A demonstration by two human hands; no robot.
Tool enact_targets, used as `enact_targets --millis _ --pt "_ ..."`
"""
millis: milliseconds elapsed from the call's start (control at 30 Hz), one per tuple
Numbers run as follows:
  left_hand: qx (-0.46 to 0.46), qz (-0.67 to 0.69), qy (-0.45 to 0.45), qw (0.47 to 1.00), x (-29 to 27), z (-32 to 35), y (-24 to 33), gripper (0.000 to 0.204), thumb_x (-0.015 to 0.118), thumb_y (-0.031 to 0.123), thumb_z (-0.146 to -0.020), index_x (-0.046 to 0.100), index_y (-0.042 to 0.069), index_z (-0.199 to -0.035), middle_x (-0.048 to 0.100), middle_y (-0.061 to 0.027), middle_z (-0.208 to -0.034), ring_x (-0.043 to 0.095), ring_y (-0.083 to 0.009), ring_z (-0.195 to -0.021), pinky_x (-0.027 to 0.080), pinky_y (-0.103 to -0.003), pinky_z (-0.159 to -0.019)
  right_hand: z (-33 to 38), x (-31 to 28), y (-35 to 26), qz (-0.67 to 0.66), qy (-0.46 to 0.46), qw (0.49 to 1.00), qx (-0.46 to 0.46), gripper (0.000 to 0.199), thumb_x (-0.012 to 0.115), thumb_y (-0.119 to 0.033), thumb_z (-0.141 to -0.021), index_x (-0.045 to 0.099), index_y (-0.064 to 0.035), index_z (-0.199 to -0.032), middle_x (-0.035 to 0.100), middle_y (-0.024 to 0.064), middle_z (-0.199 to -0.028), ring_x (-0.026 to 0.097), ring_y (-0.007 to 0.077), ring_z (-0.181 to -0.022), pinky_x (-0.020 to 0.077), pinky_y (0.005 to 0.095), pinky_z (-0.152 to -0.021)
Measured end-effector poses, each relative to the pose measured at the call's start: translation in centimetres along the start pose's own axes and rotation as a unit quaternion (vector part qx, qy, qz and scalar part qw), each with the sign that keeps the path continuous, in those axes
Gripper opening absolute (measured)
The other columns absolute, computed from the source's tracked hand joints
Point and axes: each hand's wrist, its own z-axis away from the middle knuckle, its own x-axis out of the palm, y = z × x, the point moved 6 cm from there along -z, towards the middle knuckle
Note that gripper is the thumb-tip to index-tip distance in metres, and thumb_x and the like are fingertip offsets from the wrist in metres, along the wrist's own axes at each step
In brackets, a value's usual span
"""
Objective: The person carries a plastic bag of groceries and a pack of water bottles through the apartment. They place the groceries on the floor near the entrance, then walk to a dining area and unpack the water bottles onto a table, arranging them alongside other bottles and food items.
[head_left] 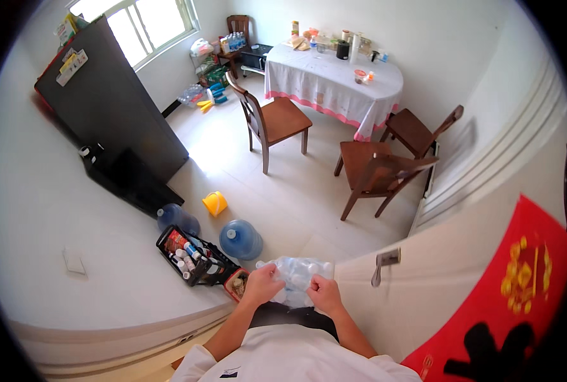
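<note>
Here, both hands grip one thing: a shrink-wrapped pack of small water bottles (296,274), held in front of the person's chest. The left hand (262,284) is closed on the plastic film at the pack's near left corner, fingers curled and pinching the wrap. The right hand (325,294) is clenched the same way on the near right corner, a little lower. The pack lies just beyond the knuckles, its long axis running left to right between the two hands, so neither hand is clearly nearer.

Left of the left hand and slightly beyond it, a black open crate (194,254) on the floor holds small bottles and tubes with red and white labels; a small reddish container (237,284) sits almost against the left wrist. Beyond the pack stands a large blue water jug (240,239), with a second jug (176,219) and a tipped yellow tub (215,204) farther left of it. Right of the right hand is a door with a metal handle (385,261), and farther right a red poster with gold and black figures (519,299).
</note>
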Motion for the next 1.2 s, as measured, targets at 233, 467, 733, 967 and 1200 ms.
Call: enact_targets --millis 233,467,733,967,1200 --pt "-0.024 0.035 0.016 0.999 -2.4 -11.8 0.6 0.03 0.074 0.026 -0.075 0.064 0.002 -0.091 0.066 -0.0218 -0.083 0.067 -0.0405 -0.085 0.053 -0.045 -0.076 -13.3 0.1 0.6 0.008 -0.011 1.0 0.002 0.02 0.07 -0.012 -0.077 0.052 -0.0042 -0.073 0.052 0.0148 -0.059 0.051 0.028 -0.051 0.0424 0.038 -0.052" --pt "-0.058 0.019 0.002 0.998 -7.9 -23.7 0.6 0.032 0.074 0.027 -0.074 0.067 0.002 -0.094 0.068 -0.0217 -0.084 0.068 -0.0409 -0.084 0.055 -0.046 -0.077 -26.7 3.2 0.1 0.062 -0.054 0.997 -0.003 0.019 0.07 -0.012 -0.078 0.053 -0.0046 -0.074 0.054 0.015 -0.06 0.055 0.0311 -0.053 0.0445 0.0393 -0.053" --pt "-0.071 0.023 0.053 0.996 -16.7 -36.5 0.6 0.034 0.079 0.026 -0.072 0.067 0.002 -0.093 0.068 -0.0198 -0.079 0.069 -0.0383 -0.079 0.055 -0.044 -0.074 -43.5 7.1 -3.9 0.015 -0.109 0.993 -0.034 0.019 0.071 -0.013 -0.078 0.053 -0.0044 -0.075 0.055 0.0152 -0.062 0.057 0.0334 -0.056 0.0465 0.0406 -0.055" --pt "-0.122 0.03 0.132 0.983 -24.5 -47.1 0.4 0.032 0.078 0.022 -0.072 0.067 0.001 -0.093 0.067 -0.019 -0.077 0.068 -0.0338 -0.074 0.054 -0.04 -0.071 -58.1 11.6 -7.7 -0.023 -0.212 0.974 -0.071 0.017 0.07 -0.014 -0.079 0.056 -0.0036 -0.077 0.057 0.0144 -0.064 0.058 0.0307 -0.057 0.0472 0.0402 -0.057" --pt "-0.18 0.114 0.208 0.955 -31.2 -54.8 -1.6 0.028 0.076 0.017 -0.071 0.069 0.0 -0.092 0.067 -0.0113 -0.076 0.063 -0.021 -0.068 0.052 -0.034 -0.068 -71.6 15.9 -13.5 -0.024 -0.312 0.932 -0.183 0.014 0.068 -0.014 -0.083 0.057 -0.005 -0.082 0.06 0.0155 -0.068 0.062 0.0345 -0.062 0.0488 0.0425 -0.059"
